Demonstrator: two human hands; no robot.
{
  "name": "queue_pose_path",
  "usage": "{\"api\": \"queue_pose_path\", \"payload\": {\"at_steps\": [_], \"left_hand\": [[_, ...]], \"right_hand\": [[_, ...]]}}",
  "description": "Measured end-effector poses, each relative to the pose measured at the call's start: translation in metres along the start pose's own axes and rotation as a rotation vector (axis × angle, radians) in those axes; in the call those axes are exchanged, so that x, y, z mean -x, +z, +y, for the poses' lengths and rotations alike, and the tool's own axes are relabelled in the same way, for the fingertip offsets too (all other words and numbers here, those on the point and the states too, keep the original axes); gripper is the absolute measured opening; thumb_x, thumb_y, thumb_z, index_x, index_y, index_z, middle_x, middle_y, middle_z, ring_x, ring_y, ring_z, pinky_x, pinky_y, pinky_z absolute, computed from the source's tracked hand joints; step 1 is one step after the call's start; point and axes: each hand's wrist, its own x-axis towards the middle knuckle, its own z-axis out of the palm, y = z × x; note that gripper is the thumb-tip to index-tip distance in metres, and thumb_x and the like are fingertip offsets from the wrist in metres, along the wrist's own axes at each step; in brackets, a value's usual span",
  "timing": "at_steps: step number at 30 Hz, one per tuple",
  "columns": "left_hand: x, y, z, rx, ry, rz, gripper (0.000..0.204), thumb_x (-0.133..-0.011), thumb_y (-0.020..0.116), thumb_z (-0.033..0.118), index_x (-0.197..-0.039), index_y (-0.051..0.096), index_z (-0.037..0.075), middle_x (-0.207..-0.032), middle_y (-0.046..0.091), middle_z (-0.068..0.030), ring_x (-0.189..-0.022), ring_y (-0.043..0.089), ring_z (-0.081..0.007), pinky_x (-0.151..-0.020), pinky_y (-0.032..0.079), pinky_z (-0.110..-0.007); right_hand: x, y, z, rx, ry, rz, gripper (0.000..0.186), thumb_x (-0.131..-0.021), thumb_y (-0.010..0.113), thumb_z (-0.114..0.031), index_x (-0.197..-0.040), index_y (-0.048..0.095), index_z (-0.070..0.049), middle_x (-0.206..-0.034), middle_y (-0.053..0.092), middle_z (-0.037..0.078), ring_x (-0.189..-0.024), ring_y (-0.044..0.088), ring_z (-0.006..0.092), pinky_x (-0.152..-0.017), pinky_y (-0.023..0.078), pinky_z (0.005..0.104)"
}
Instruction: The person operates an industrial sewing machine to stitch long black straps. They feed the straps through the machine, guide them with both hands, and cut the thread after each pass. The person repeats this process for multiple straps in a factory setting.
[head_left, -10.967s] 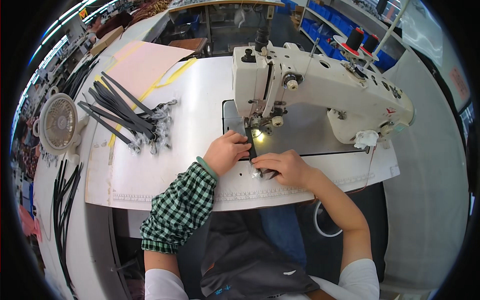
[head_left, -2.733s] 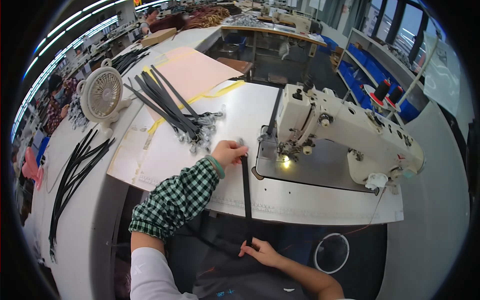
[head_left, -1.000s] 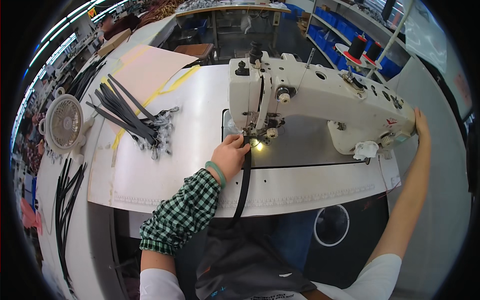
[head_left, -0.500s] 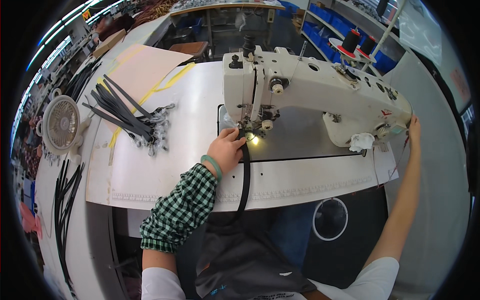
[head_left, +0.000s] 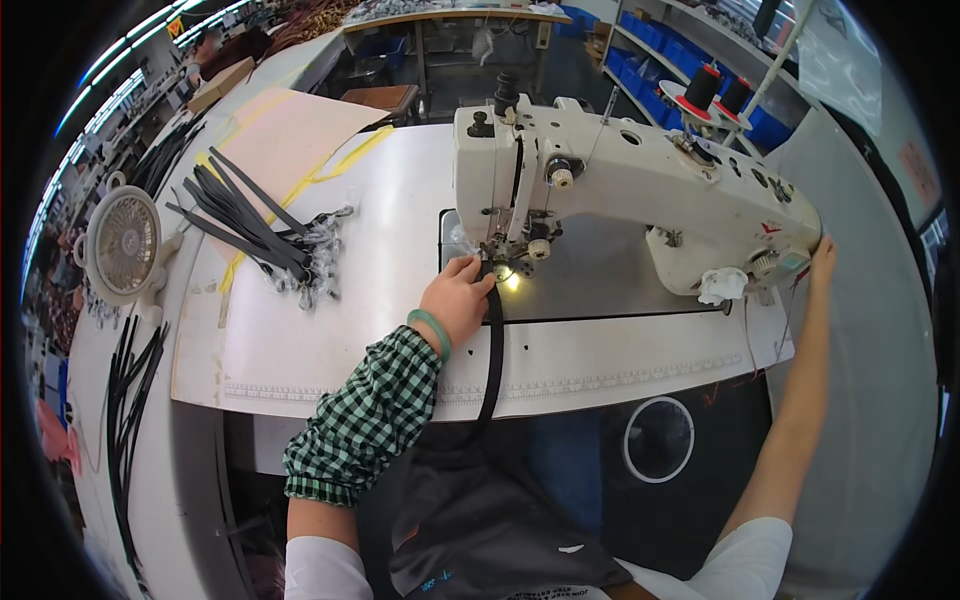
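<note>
My left hand point(head_left: 458, 297) pinches the upper end of a black strap point(head_left: 493, 350) right at the presser foot of a white sewing machine point(head_left: 640, 190), under its small lamp. The strap runs down over the white table's front edge point(head_left: 560, 385) into my lap. My right hand point(head_left: 823, 262) reaches to the far right end of the machine and rests against the handwheel area; its fingers are mostly hidden behind the machine body.
A pile of black straps with clear-wrapped ends point(head_left: 262, 232) lies on the table's left part. Beside it stand a small white fan point(head_left: 125, 243) and more straps point(head_left: 130, 385) on a side ledge. Thread spools point(head_left: 715, 90) stand behind the machine. Pink sheets point(head_left: 290, 130) lie at the back left.
The right hand, which earlier held the strap's lower end in my lap, has gone to the machine's right end. The left hand has brought the strap's upper end to the presser foot.
</note>
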Motion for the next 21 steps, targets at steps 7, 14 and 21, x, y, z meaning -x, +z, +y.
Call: {"api": "queue_pose_path", "payload": {"at_steps": [7,14,21], "left_hand": [[-0.001,0.002,-0.003,0.0,-0.002,-0.002,0.033,-0.066,0.056,0.001,-0.099,0.059,0.004,-0.112,0.052,-0.0158,-0.108,0.046,-0.0281,-0.088,0.043,-0.034],[-0.004,0.005,-0.004,0.01,0.014,0.002,0.034,-0.066,0.055,0.001,-0.1,0.059,0.004,-0.113,0.051,-0.0163,-0.109,0.045,-0.0285,-0.089,0.042,-0.034],[0.0,0.002,-0.005,0.011,0.007,0.015,0.035,-0.065,0.056,0.0,-0.1,0.06,0.005,-0.112,0.052,-0.016,-0.108,0.046,-0.0283,-0.089,0.043,-0.034]], "right_hand": [[0.008,0.002,-0.003,0.028,0.16,-0.11,0.051,-0.09,0.035,-0.04,-0.11,0.047,0.005,-0.103,0.055,0.017,-0.095,0.053,0.0246,-0.082,0.039,0.0323],[0.063,0.022,0.048,-0.232,0.045,0.148,0.048,-0.091,0.032,-0.039,-0.111,0.047,0.003,-0.105,0.054,0.016,-0.102,0.051,0.0252,-0.081,0.04,0.0317],[0.055,0.022,0.015,-0.509,0.267,-0.025,0.048,-0.091,0.033,-0.04,-0.108,0.047,0.002,-0.1,0.056,0.015,-0.09,0.055,0.0228,-0.073,0.043,0.0321]]}}
